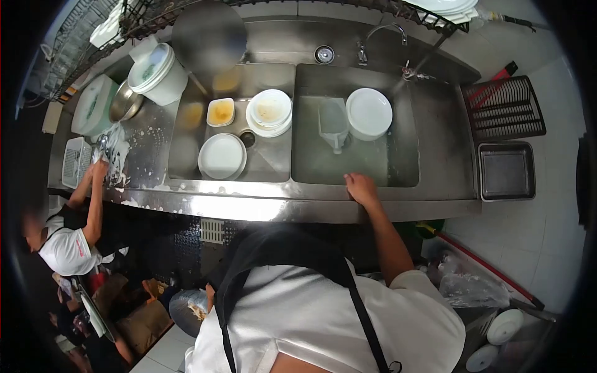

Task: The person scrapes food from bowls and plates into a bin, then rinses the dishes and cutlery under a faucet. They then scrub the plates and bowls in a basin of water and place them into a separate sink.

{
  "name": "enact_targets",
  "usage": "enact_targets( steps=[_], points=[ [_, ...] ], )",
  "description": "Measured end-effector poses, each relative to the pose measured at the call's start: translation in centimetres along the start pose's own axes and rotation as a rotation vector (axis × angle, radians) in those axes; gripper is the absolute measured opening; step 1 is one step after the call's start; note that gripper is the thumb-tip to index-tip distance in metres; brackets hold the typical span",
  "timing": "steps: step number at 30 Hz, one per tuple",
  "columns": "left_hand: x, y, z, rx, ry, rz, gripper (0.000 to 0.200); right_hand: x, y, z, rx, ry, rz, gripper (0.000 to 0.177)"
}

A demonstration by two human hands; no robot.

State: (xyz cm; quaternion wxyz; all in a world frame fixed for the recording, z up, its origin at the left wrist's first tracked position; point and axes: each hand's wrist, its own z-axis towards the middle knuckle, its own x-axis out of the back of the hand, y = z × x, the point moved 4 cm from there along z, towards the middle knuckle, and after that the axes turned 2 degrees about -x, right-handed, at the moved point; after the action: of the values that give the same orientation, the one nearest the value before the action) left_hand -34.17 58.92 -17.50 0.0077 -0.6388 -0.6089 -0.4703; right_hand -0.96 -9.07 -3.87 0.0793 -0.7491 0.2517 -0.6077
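Head cam: ur right hand (pixel 360 188) lies flat, palm down, fingers close together, on front rim of right sink basin (pixel 298 186). White plates (pixel 369 112) + clear jug (pixel 333 124) sit inside, well apart from it. Left hand (pixel 210 297) low by ur hip; can't tell its state.

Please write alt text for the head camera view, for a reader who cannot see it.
A person's right hand rests on the front rim of a steel double sink; the right basin holds a stack of white plates and a clear jug, the left basin more white dishes. At the left, a co-worker's hands work in foam.
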Motion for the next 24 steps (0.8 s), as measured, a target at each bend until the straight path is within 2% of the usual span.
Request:
enact_targets(
  steps=[3,5,6,8,10,12,14,17,20,21,22,24],
  points=[
    [2.1,2.7,0.7,-0.164,0.185,0.273,0.028,2.2,1.2,-1.2,-0.145,0.101,0.035,0.033],
    [4.2,6.8,1.6,-0.364,0.445,0.363,0.028,2.4,1.2,-0.7,-0.187,0.109,0.110,0.033],
    [5.3,10.1,1.3,-0.451,0.562,0.358,0.027,2.2,1.0,-0.5,-0.188,0.054,0.072,0.032],
    [5.8,22.0,-1.6,-0.580,0.670,0.302,0.030,1.8,0.3,0.0,-0.186,-0.063,-0.018,0.029],
    [5.0,31.1,-2.7,-0.812,0.672,0.255,0.030,1.3,0.2,1.1,-0.230,-0.009,0.041,0.028],
    [3.1,36.7,-1.5,-0.944,0.613,0.244,0.028,0.0,0.3,2.5,-0.264,0.040,0.145,0.031],
    [1.0,40.5,-0.8,-1.016,0.414,0.212,0.027,-1.5,1.0,4.7,-0.277,0.079,0.292,0.036],
    [-0.9,43.1,-1.3,-1.014,0.286,0.183,0.027,-4.6,3.2,9.3,-0.469,0.059,0.743,0.054],
    [-0.3,41.7,-2.8,-0.955,0.355,0.181,0.027,-5.8,4.6,15.0,-0.426,0.176,0.325,0.069],
    [0.3,40.2,-3.3,-0.919,0.410,0.191,0.026,-7.9,6.3,17.7,-0.484,0.130,0.346,0.076],
    [0.9,38.7,-3.9,-0.839,0.430,0.135,0.026,-8.5,5.6,18.9,-0.529,0.126,0.375,0.075],
    [2.5,35.4,-5.9,-0.719,0.474,0.240,0.026,-9.3,4.6,21.4,-0.614,0.121,0.432,0.074]
  ],
)
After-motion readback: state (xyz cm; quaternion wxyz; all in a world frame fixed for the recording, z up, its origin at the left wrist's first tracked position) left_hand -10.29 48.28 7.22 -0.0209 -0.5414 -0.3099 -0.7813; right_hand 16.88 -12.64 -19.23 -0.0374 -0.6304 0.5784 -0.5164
